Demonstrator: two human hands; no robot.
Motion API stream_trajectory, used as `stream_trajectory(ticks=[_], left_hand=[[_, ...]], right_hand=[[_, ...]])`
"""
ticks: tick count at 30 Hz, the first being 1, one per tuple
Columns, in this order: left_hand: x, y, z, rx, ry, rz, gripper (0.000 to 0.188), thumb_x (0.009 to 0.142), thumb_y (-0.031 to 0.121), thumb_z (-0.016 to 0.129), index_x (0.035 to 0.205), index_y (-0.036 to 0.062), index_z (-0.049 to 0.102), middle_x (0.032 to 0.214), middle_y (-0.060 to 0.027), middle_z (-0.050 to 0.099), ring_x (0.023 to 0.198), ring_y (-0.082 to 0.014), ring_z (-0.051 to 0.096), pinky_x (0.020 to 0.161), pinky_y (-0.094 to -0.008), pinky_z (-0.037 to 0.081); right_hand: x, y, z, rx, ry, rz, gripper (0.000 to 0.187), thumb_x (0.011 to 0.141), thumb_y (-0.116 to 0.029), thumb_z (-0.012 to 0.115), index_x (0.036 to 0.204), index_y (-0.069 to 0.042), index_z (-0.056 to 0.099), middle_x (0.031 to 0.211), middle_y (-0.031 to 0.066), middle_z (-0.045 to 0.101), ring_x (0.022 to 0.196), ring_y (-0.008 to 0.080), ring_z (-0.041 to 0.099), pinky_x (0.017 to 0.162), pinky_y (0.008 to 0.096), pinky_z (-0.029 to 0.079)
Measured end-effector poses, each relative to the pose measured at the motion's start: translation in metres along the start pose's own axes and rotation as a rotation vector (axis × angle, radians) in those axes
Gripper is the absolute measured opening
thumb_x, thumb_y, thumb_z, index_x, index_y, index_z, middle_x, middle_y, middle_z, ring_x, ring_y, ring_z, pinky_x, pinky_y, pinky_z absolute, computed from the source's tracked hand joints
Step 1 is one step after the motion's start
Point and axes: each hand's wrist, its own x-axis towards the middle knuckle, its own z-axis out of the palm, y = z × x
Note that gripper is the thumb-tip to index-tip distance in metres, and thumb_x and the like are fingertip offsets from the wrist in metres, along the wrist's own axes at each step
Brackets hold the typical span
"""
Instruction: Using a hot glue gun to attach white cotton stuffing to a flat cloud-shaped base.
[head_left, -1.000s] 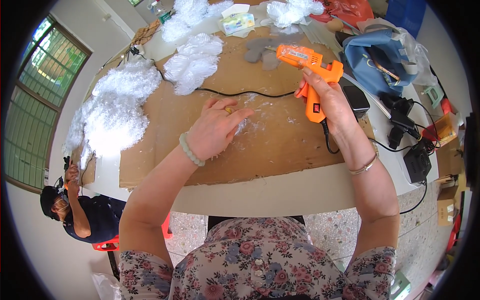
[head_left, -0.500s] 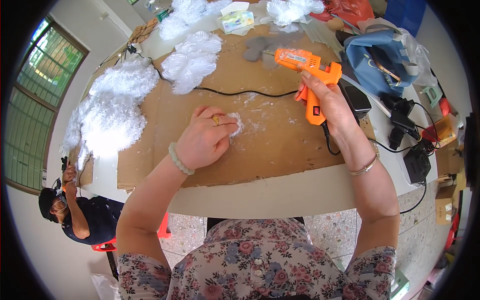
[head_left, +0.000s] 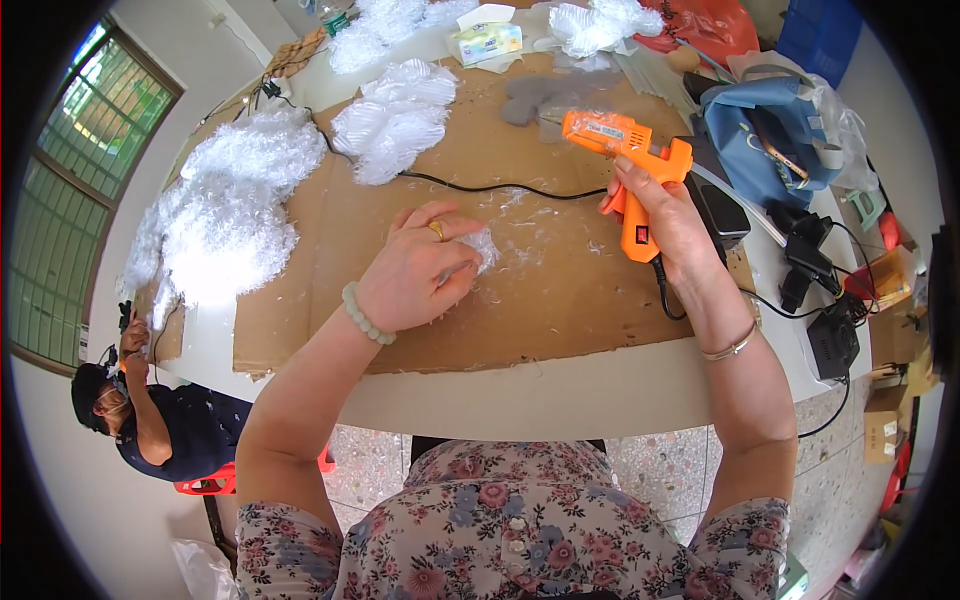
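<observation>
My right hand (head_left: 668, 215) is wrapped round the grip of an orange hot glue gun (head_left: 638, 205), held above the cardboard with its nozzle toward the far left. A black cord (head_left: 663, 285) hangs from the bottom of its grip. My left hand (head_left: 418, 265) is low over the middle of the cardboard, its fingers bent and closed on a small tuft of white, stringy fibres (head_left: 486, 248). The fingertips are partly hidden behind the hand. Thin loose white strands (head_left: 525, 240) lie scattered to the right of the tuft.
A cardboard sheet (head_left: 480, 330) covers much of the white table. Fluffy white fibre heaps (head_left: 235, 220) and pleated white pieces (head_left: 395, 120) lie left and beyond; a tissue pack (head_left: 488, 42) stands at the back. A blue bag (head_left: 760, 130) and black adapters (head_left: 832, 335) are right. A co-worker (head_left: 170, 420) sits left.
The view has shifted slightly. My left hand has turned a little and more of the white tuft shows beside its fingers. The right hand keeps its hold on the glue gun.
</observation>
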Motion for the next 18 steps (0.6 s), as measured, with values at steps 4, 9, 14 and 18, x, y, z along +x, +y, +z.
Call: stream_trajectory(ticks=[4, 9, 14, 18], left_hand=[[0.002, 0.004, 0.0, 0.047, -0.067, 0.039, 0.007, 0.071, 0.008, 0.061, 0.077, 0.006, 0.065, 0.092, -0.0036, 0.063, 0.098, -0.026, 0.053, 0.091, -0.0452, 0.036], [-0.007, 0.013, 0.003, 0.147, 0.001, 0.088, 0.007, 0.071, 0.008, 0.062, 0.076, 0.006, 0.066, 0.084, -0.0027, 0.06, 0.091, -0.0235, 0.053, 0.09, -0.0447, 0.037], [-0.01, 0.023, 0.002, 0.29, 0.008, 0.02, 0.013, 0.068, 0.009, 0.064, 0.081, 0.0072, 0.068, 0.086, -0.003, 0.059, 0.092, -0.0243, 0.052, 0.091, -0.046, 0.037], [-0.004, 0.02, -0.001, 0.242, 0.084, 0.051, 0.012, 0.068, 0.01, 0.064, 0.079, 0.0075, 0.068, 0.084, -0.0035, 0.059, 0.092, -0.0235, 0.052, 0.091, -0.0465, 0.037]], right_hand=[[0.0, 0.0, 0.002, 0.015, -0.014, -0.014, 0.029, 0.091, -0.029, 0.056, 0.108, -0.005, 0.056, 0.074, -0.0002, 0.058, 0.069, 0.0102, 0.058, 0.064, 0.0236, 0.045], [-0.001, 0.001, 0.003, 0.017, -0.025, -0.013, 0.029, 0.091, -0.029, 0.056, 0.107, -0.005, 0.056, 0.074, -0.0001, 0.058, 0.069, 0.0102, 0.058, 0.064, 0.0237, 0.045], [-0.002, 0.002, 0.001, -0.002, -0.026, -0.006, 0.024, 0.091, -0.029, 0.056, 0.1, -0.007, 0.057, 0.075, -0.0001, 0.058, 0.07, 0.0102, 0.058, 0.064, 0.0238, 0.045], [-0.002, 0.003, 0.004, -0.001, -0.051, -0.013, 0.022, 0.091, -0.028, 0.056, 0.097, -0.007, 0.056, 0.075, 0.0001, 0.058, 0.07, 0.0104, 0.058, 0.064, 0.0238, 0.045]])
